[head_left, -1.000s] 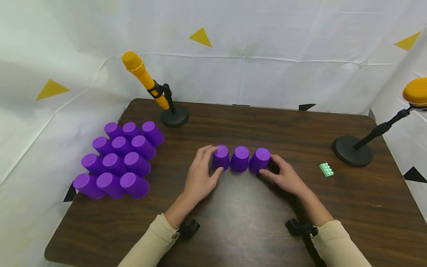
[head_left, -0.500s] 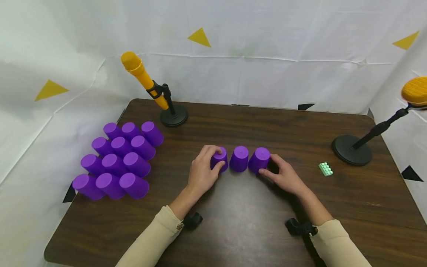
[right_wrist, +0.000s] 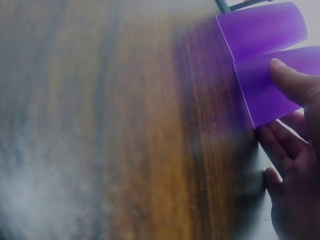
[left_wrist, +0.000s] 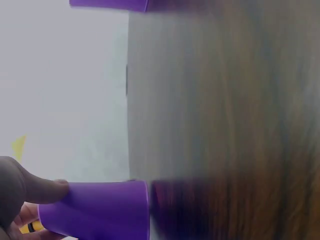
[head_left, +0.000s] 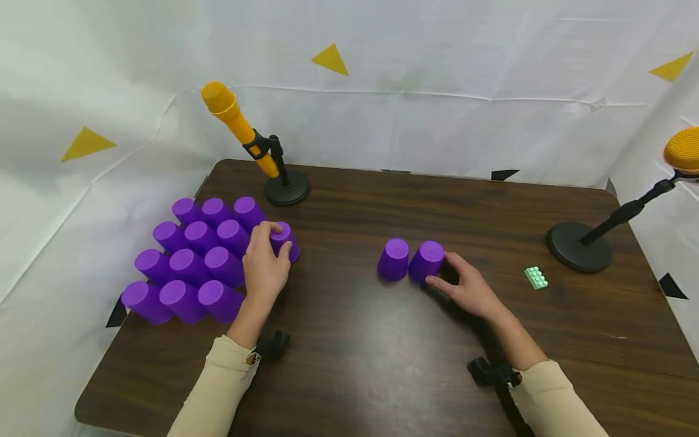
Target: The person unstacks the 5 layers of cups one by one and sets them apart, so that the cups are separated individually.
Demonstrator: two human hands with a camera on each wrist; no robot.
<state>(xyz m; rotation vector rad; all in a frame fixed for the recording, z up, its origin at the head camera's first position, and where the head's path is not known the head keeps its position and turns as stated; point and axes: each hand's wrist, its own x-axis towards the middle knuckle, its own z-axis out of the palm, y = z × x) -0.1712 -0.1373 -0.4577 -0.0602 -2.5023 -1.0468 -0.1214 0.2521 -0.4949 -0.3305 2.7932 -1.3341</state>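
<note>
My left hand (head_left: 266, 264) grips an upside-down purple cup (head_left: 287, 243) by its upper part, just right of the block of purple cups (head_left: 187, 267) at the table's left. In the left wrist view that held cup (left_wrist: 100, 210) sits between thumb and fingers, with its rim near or on the tabletop; which, I cannot tell. Near the middle, two more upside-down purple cups stand side by side. My right hand (head_left: 466, 285) has thumb and fingers around the right-hand cup (head_left: 426, 261); the other cup (head_left: 393, 260) stands against or very close to it.
A yellow microphone (head_left: 235, 124) on a black stand (head_left: 286, 188) is at the back left of the dark wooden table (head_left: 349, 376). At the right stands a second yellow microphone (head_left: 682, 150) on a black base (head_left: 579, 247). A mint-green toy brick (head_left: 536, 277) lies right of my right hand.
My left hand has taken hold of the leftmost of three middle cups and carried it left to the cup block. The right hand stays at its cup.
</note>
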